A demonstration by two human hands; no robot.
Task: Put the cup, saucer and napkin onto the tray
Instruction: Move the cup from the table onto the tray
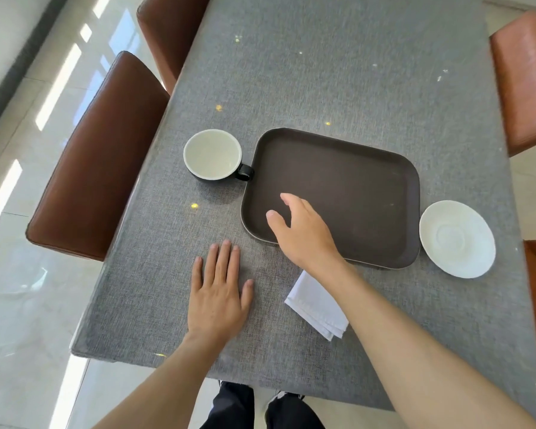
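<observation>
The left hand (218,292) is laid flat on the grey table (338,72) with fingers spread, while the right hand (300,233) is held loosely open and empty above the near-left corner of the dark tray (369,181). The cup (212,154) is set at the tray's left edge, its handle touching the rim; the saucer (457,239) is placed just beside the tray's right edge. The folded white napkin (314,305) is partly covered by the right forearm, in front of the tray.

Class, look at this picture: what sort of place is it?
Probably a dining room or café: a cloth-covered table with leather chairs around it, laid with a serving tray.
</observation>
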